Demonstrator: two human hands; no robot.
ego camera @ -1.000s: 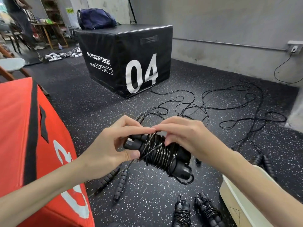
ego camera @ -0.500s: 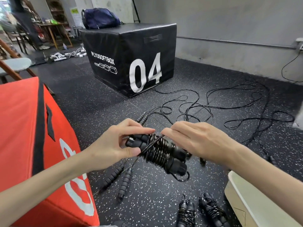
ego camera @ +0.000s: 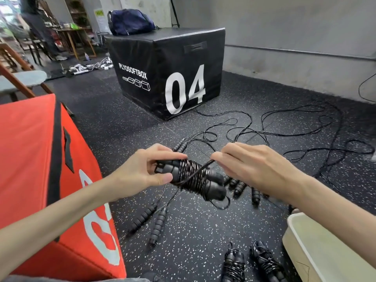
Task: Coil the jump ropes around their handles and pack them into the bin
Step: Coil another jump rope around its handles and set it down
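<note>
My left hand (ego camera: 147,171) grips the left end of a pair of black jump rope handles (ego camera: 211,185) held side by side, with black cord (ego camera: 192,173) coiled many times round their middle. My right hand (ego camera: 250,167) pinches the free end of that cord just right of the coil, above the handles. Two coiled ropes (ego camera: 234,265) (ego camera: 266,263) lie on the floor near the cream bin (ego camera: 305,247) at the lower right. Loose uncoiled ropes (ego camera: 284,135) sprawl over the floor beyond my hands, their handles (ego camera: 156,222) (ego camera: 240,186) below.
A red plyo box (ego camera: 40,169) stands close on my left and a black plyo box (ego camera: 173,72) marked 04 sits ahead, a blue bag (ego camera: 130,22) on top. The grey wall (ego camera: 295,37) runs behind. A person stands by a table at the far left.
My right hand has drawn the cord's end up and to the right, off the coil. The bundle has stayed in my left hand while the view shifted slightly.
</note>
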